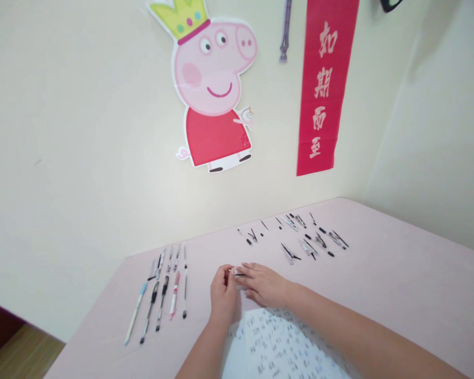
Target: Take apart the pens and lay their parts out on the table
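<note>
My left hand (223, 289) is closed in a pinch above the top edge of a handwritten sheet (280, 342). Between the hands shows a thin dark pen part (240, 274), mostly covered by fingers. My right hand (263, 284) reaches in from the right, its fingers bent over the same part and meeting the left fingertips. To the left lie whole pens, among them a black-capped pen (163, 302), a pink pen (175, 295) and a pale pen with a blue end (135, 314).
Loose pen pieces, including a black refill (290, 251) and small caps (331, 253), lie in groups at the back right of the pink tabletop (398, 279). Behind it, the wall carries a cartoon pig cutout (217, 137) and a red banner (326, 105).
</note>
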A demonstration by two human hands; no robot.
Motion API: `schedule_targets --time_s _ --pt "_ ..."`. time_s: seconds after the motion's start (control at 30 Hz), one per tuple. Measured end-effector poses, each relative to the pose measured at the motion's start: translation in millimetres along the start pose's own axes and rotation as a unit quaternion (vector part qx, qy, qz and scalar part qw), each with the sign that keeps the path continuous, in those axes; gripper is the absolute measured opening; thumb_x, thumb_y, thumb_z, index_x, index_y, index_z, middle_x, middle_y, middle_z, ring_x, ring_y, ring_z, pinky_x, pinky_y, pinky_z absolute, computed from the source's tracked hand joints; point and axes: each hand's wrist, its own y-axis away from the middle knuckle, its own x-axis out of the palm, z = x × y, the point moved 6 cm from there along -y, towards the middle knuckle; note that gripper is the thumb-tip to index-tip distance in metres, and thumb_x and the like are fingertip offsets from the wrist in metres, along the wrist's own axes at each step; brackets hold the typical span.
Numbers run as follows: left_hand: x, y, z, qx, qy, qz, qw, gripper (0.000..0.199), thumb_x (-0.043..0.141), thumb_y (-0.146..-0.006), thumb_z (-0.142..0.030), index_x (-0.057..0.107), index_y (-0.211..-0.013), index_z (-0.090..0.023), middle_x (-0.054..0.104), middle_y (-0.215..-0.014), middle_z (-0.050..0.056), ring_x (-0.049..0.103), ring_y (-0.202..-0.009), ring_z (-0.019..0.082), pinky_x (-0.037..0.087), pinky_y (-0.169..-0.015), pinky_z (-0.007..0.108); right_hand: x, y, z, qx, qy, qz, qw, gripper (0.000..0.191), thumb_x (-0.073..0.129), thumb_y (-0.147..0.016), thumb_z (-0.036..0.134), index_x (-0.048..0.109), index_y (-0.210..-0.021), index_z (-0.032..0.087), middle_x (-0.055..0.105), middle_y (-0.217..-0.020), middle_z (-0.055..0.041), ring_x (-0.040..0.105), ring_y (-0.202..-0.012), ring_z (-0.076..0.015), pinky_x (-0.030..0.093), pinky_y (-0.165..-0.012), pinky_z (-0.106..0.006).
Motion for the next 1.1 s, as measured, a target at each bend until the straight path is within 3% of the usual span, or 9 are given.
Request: schedule_targets --time_s 0.2,0.47,0.63,0.83,1.1 --pt "-1.3 -1.0 -0.1 0.004 0.005 -0.007 1.000 0.023 0.054 -0.075 -0.039 0.058 -0.082 -0.018 0.063 -0.076 0.003 0.058 -0.072 0.018 0.045 -0.067 0.028 11.4 -5.4 -6.8 -0.013 -0.051 0.032 0.998 0.042 0.043 -0.087 0.021 0.046 -0.129 0.023 0.041 -0.138 -0.0071 0.035 -0.128 -0.0184 0.025 -0.106 -0.038" --pt "-2.0 -3.1 -0.2 0.007 0.007 -0.010 1.000 0.021 0.055 -0.073 -0.038 0.059 -0.079 -0.018 0.062 -0.076 0.003 0.057 -0.074 0.018 0.045 -0.070 0.029 16.3 -10.1 -13.6 0.050 -0.101 -0.008 0.994 0.038 0.037 -0.090 0.018 0.051 -0.125 0.023 0.047 -0.133 -0.0050 0.042 -0.123 -0.0162 0.029 -0.104 -0.034" --pt "-2.7 -3.3 2.4 0.005 -0.014 -0.014 1.000 0.022 0.055 -0.074 -0.039 0.060 -0.080 -0.018 0.062 -0.075 0.002 0.056 -0.070 0.017 0.044 -0.068 0.028 23.0 -5.4 -31.1 0.140 -0.055 -0.036 0.988 0.041 0.036 -0.087 0.014 0.050 -0.126 0.016 0.045 -0.135 -0.0087 0.041 -0.124 -0.0180 0.029 -0.104 -0.035" --pt "-1.4 -3.6 7.1 0.010 -0.030 -0.009 0.999 0.023 0.052 -0.076 -0.038 0.059 -0.083 -0.018 0.060 -0.073 0.002 0.054 -0.067 0.016 0.042 -0.064 0.027 16.5 9.7 -65.7 0.269 0.013 -0.050 0.962 0.049 0.032 -0.081 0.003 0.047 -0.127 0.008 0.042 -0.136 -0.0139 0.038 -0.126 -0.0197 0.027 -0.106 -0.036" --pt "-0.3 -2.2 7.6 0.007 -0.038 -0.002 0.999 0.023 0.051 -0.077 -0.038 0.059 -0.085 -0.017 0.058 -0.071 0.000 0.053 -0.065 0.015 0.041 -0.061 0.025 3.7 27.9 -89.0 0.347 0.060 -0.079 0.933 0.054 0.030 -0.076 -0.002 0.048 -0.126 0.007 0.044 -0.134 -0.0145 0.039 -0.125 -0.0207 0.029 -0.104 -0.038"
